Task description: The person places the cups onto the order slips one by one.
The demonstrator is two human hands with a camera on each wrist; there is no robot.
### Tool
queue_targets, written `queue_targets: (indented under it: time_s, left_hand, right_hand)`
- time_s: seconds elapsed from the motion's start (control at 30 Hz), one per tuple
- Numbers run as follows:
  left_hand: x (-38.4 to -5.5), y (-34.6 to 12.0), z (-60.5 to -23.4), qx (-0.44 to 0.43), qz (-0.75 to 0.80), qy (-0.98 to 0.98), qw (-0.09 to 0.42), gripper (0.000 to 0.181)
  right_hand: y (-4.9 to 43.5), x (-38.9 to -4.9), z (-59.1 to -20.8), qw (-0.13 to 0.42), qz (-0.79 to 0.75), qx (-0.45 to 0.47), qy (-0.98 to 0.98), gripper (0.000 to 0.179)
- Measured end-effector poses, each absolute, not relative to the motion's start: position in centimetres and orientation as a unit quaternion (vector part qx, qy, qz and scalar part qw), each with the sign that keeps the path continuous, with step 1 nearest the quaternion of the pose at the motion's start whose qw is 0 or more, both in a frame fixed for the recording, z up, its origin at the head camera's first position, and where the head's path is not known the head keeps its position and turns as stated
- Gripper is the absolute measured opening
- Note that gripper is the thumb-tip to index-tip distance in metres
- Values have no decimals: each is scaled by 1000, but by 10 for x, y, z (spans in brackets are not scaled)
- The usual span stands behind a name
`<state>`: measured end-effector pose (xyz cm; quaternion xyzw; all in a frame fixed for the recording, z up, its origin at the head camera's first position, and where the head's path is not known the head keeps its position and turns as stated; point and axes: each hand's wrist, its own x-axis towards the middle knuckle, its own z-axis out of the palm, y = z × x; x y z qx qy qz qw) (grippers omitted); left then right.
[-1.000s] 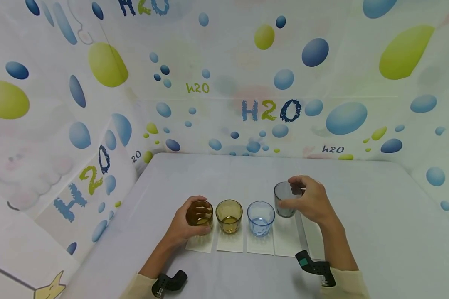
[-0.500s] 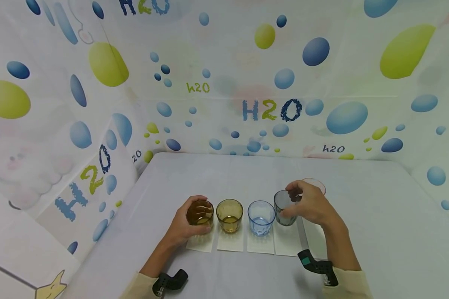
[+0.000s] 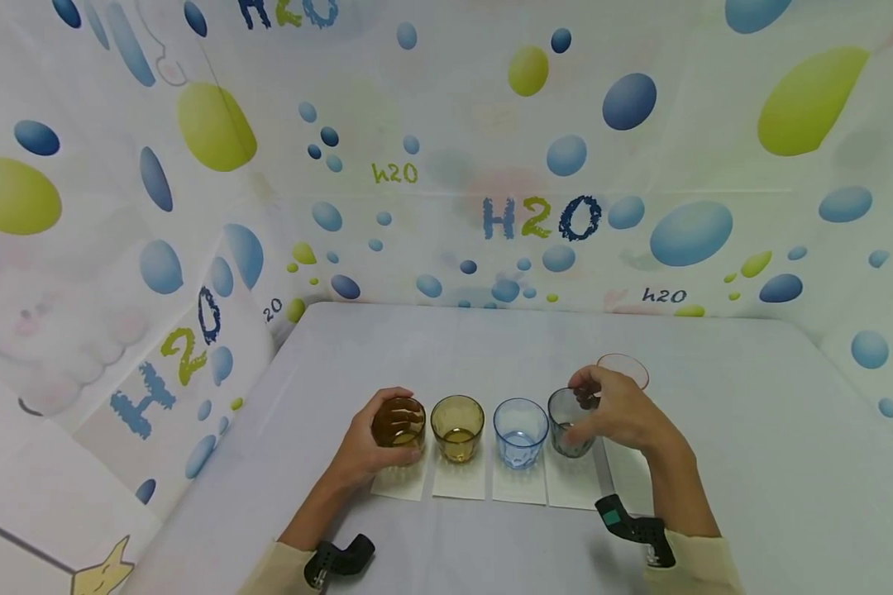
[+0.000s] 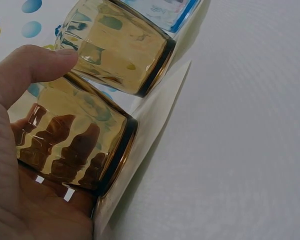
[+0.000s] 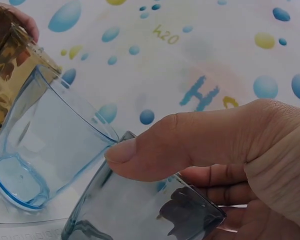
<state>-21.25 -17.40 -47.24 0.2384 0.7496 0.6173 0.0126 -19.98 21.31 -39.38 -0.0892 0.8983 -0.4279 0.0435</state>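
My left hand (image 3: 365, 442) grips the brown-amber glass (image 3: 405, 426) at the left end of a row, thumb on the near side; its fingers show through the wall in the left wrist view. Beside it stands a yellow-amber glass (image 3: 457, 430), and then a light blue glass (image 3: 521, 434). At the right my right hand (image 3: 623, 409) holds a grey glass (image 3: 561, 406) between thumb and fingers. The right wrist view shows the grey glass (image 5: 135, 210) upright close beside the blue one (image 5: 55, 140).
Pale paper strips (image 3: 573, 489) lie under the row, with another strip (image 3: 628, 475) to the right. A thin reddish round rim (image 3: 640, 370) shows behind my right hand, the rest hidden. White cloth (image 3: 446, 545) covers the table; a patterned backdrop (image 3: 446, 107) rises behind.
My right hand has brought the grey glass nearer to me and down, into line with the row. The reddish rim has come into view behind it. The left hand has stayed put.
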Motion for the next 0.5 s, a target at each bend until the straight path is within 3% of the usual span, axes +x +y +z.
queue_targets:
  time_s: [0.5]
  left_hand:
    - [-213, -175, -473, 239, 618, 749, 13, 78]
  right_hand:
    - [217, -202, -398, 83, -428, -104, 894, 76]
